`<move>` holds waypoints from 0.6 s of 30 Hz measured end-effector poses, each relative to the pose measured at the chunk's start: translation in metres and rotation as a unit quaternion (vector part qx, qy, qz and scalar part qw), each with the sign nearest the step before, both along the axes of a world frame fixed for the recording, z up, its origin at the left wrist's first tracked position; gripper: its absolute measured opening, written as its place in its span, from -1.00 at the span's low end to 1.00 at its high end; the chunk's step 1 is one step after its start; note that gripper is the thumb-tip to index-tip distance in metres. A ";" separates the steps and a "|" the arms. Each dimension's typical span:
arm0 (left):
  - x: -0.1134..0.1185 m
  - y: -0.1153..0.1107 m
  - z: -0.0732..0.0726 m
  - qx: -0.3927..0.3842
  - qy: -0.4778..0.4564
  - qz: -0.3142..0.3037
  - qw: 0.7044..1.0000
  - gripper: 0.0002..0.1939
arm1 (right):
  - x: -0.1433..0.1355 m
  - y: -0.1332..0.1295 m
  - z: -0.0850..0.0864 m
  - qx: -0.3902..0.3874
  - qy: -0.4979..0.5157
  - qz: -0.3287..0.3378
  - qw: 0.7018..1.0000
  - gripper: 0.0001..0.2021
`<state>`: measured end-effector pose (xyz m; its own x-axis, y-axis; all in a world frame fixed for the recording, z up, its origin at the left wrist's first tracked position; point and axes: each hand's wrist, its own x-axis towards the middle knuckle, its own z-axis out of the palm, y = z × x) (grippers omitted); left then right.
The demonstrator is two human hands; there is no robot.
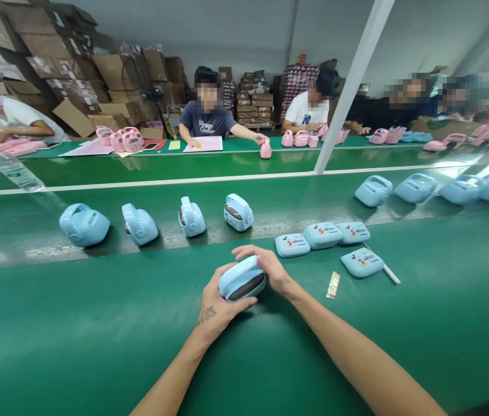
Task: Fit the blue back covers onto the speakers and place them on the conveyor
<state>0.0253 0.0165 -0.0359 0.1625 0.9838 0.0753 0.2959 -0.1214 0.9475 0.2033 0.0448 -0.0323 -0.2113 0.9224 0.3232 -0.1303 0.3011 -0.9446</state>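
A light-blue plastic housing (242, 278) with a top handle and a dark oval window is between my hands, just above the green work surface or resting on it; I cannot tell which. My left hand (220, 294) wraps its left side, thumb along the front below the window. From the right, my right hand (268, 267) grips it, fingers reaching over the top and far side. To the right lie several light-blue flat panels printed with a cartoon mouse, the nearest one (362, 263) beside a thin white stick (391, 274). A small pale sachet-like strip (333, 285) lies nearer me.
More blue housings stand along the belt, one (238, 212) straight ahead and several at far right (374, 190). A white post (352, 86) rises beyond. Across the line, people handle pink housings (265, 148). A plastic bottle (14, 167) is at left; cartons (118, 75) are stacked behind.
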 end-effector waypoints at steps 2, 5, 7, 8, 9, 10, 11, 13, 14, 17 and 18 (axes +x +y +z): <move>0.001 0.002 -0.007 -0.007 -0.038 0.011 0.999 -0.13 | 0.006 0.001 0.012 -0.018 -0.041 0.045 0.998 -0.53; 0.002 0.006 -0.019 0.012 -0.149 0.057 0.987 -0.07 | 0.018 0.012 0.026 -0.074 -0.054 -0.061 0.994 -0.54; 0.002 0.011 -0.027 0.024 -0.204 0.073 0.976 -0.21 | 0.031 0.030 0.033 -0.083 -0.041 -0.181 0.979 -0.52; 0.000 0.015 -0.031 0.024 -0.214 0.072 0.974 -0.28 | 0.039 0.042 0.037 -0.083 -0.037 -0.232 0.968 -0.51; -0.001 0.018 -0.035 0.019 -0.216 0.065 0.974 -0.33 | 0.046 0.055 0.040 -0.083 -0.038 -0.273 0.958 -0.51; -0.003 0.022 -0.038 0.013 -0.212 0.055 0.976 -0.35 | 0.054 0.069 0.043 -0.084 -0.043 -0.307 0.947 -0.52; -0.004 0.025 -0.041 0.009 -0.206 0.046 0.977 -0.35 | 0.060 0.083 0.045 -0.088 -0.051 -0.338 0.936 -0.55; -0.005 0.029 -0.044 0.008 -0.197 0.039 0.980 -0.36 | 0.068 0.109 0.047 -0.101 -0.079 -0.383 0.915 -0.64; -0.005 0.030 -0.044 0.009 -0.195 0.041 0.980 -0.36 | 0.069 0.120 0.046 -0.108 -0.098 -0.398 0.906 -0.69; -0.004 0.029 -0.040 0.011 -0.193 0.054 0.980 -0.38 | 0.067 0.141 0.038 -0.123 -0.161 -0.416 0.886 -0.81; -0.004 0.029 -0.038 0.011 -0.192 0.056 0.980 -0.38 | 0.066 0.144 0.035 -0.125 -0.183 -0.413 0.883 -0.83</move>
<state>0.0218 0.0452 -0.0743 0.0088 0.9914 0.1303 -0.0695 -0.1294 0.9892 0.2691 0.1888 0.0027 0.5201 0.8432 0.1364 0.3646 -0.0747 -0.9282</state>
